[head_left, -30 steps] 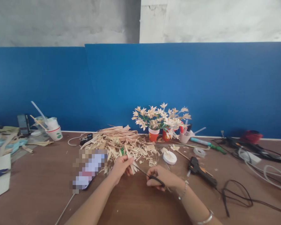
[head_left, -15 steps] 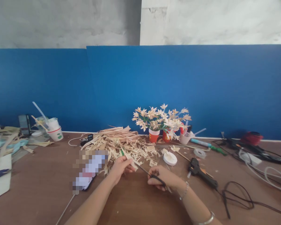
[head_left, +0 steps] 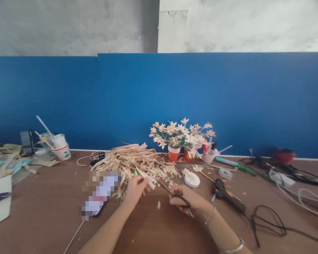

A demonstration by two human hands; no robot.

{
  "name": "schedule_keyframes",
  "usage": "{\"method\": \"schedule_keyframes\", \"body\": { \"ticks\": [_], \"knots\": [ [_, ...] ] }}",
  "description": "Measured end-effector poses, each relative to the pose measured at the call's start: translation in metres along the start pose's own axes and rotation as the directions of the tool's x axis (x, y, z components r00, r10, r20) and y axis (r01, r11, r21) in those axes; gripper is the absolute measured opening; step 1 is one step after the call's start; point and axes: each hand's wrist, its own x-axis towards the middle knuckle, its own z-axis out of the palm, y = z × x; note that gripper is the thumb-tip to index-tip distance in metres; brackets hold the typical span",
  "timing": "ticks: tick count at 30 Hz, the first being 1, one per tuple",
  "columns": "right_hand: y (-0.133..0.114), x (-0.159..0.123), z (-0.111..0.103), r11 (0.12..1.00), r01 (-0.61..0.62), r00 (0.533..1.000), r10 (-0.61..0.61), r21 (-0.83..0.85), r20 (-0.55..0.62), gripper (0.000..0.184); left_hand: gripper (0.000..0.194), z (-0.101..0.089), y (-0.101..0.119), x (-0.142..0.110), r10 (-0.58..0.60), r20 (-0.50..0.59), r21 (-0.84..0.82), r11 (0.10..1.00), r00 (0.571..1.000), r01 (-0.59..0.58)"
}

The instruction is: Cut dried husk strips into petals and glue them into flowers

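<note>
My left hand point(head_left: 136, 190) pinches a pale strip of dried husk point(head_left: 145, 175), just in front of a heap of the same husk point(head_left: 137, 155). Black-handled scissors point(head_left: 182, 200) are gripped in my right hand point(head_left: 180, 198), their blades pointing up and left to the strip. Whether the blades touch it is hard to make out. A small pale petal-shaped scrap point(head_left: 159, 204) shows between my hands, above the brown tabletop. Something green point(head_left: 137, 172) shows beside the held strip.
Pale flowers point(head_left: 182, 132) stand in red paper cups point(head_left: 174, 154) at the back. A white lid point(head_left: 192, 180), tape roll point(head_left: 225, 173) and black glue gun point(head_left: 228, 195) with its cable lie right. A phone point(head_left: 102, 194) with blurred screen is left. A blue partition point(head_left: 201, 88) borders the table.
A small husk scrap has come off and appears between my hands. The scissors and my right hand have shifted slightly right. My left hand keeps its pinch in nearly the same place.
</note>
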Motion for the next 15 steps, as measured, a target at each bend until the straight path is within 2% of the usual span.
{"method": "schedule_keyframes", "body": {
  "ticks": [3, 7, 12, 15],
  "knots": [
    [-0.001, -0.001, 0.001, 1.0, -0.023, 1.0, 0.024, -0.006, 0.016, 0.031, 0.026, 0.0, -0.002, 0.003, -0.044, -0.078, -0.121, 0.992, 0.996, 0.034],
    [-0.002, 0.002, 0.007, 1.0, 0.003, 0.998, -0.002, -0.018, 0.063, 0.034, 0.028, -0.001, -0.006, 0.007, -0.097, -0.172, -0.255, 0.965, 0.98, 0.051],
    [-0.006, 0.003, 0.017, 0.999, 0.033, 0.999, -0.033, -0.026, 0.026, 0.036, 0.03, 0.003, -0.006, 0.003, -0.111, -0.07, -0.317, 0.945, 0.991, 0.084],
    [-0.008, 0.003, 0.02, 0.999, 0.001, 1.0, 0.0, -0.046, 0.027, 0.037, 0.031, 0.007, -0.004, -0.001, -0.127, -0.028, -0.335, 0.936, 0.992, 0.11]
  ]
}}
